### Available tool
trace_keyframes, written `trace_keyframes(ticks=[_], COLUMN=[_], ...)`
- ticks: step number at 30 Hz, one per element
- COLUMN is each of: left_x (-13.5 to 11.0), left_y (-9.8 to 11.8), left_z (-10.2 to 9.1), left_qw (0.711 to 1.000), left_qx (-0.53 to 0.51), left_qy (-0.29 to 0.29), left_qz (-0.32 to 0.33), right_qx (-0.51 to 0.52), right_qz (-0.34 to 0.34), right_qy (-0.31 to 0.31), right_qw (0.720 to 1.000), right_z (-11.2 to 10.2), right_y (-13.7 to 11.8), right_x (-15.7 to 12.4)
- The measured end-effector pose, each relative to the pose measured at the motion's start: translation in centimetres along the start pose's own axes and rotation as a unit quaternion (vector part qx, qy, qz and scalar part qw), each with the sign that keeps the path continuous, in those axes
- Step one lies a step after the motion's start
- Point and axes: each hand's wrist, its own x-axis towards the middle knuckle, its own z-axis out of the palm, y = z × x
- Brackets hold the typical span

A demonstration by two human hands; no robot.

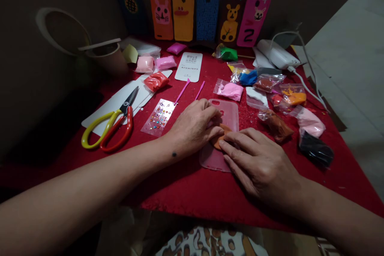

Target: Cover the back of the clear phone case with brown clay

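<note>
A clear phone case (229, 115) lies flat on the red table cover (186, 184). A flattened lump of orange-brown clay (221, 136) rests on the case. My left hand (195, 126) lies over the case's left side, its fingertips on the clay. My right hand (258, 160) comes in from the right, fingers stretched flat and pressing on the clay's lower edge. Both hands partly hide the clay and the case.
Scissors (115, 124) with yellow and red handles lie at the left beside a sheet of stick-on gems (158, 117). Two pink sticks (192, 90) lie behind the case. Several clay bags (277, 100) crowd the right. Decorated phone cases (207, 12) lean against the back wall.
</note>
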Motion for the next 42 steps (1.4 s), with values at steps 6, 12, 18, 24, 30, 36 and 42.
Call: trace_keyframes(ticks=[6,12,18,24,30,36,42], left_x=[0.1,0.1,0.4,0.4,0.4,0.4,0.5], left_y=[0.2,0.1,-0.4,-0.5,-0.5,-0.5,-0.7], left_z=[-0.9,-0.8,-0.5,-0.3,-0.4,-0.7,-0.6], left_qw=[0.998,0.998,0.998,0.998,0.998,0.998,0.995], left_qx=[-0.062,-0.04,-0.057,-0.049,-0.04,-0.057,-0.09], left_qy=[-0.031,-0.038,-0.026,-0.028,-0.03,-0.037,-0.031], left_qz=[-0.009,0.012,0.014,0.021,0.026,0.012,0.001], right_qx=[0.069,0.043,0.007,-0.011,-0.003,0.06,0.001], right_qz=[0.026,0.024,0.034,0.014,-0.003,0.024,0.046], right_qy=[0.02,0.0,-0.031,-0.037,-0.043,-0.002,-0.031], right_qw=[0.997,0.999,0.999,0.999,0.999,0.998,0.998], right_z=[-0.5,-0.6,0.4,0.4,0.4,0.5,0.7], right_y=[0.1,0.1,0.0,0.0,0.0,0.1,-0.2], right_x=[-0.1,0.0,0.0,-0.3,-0.5,-0.6,0.0])
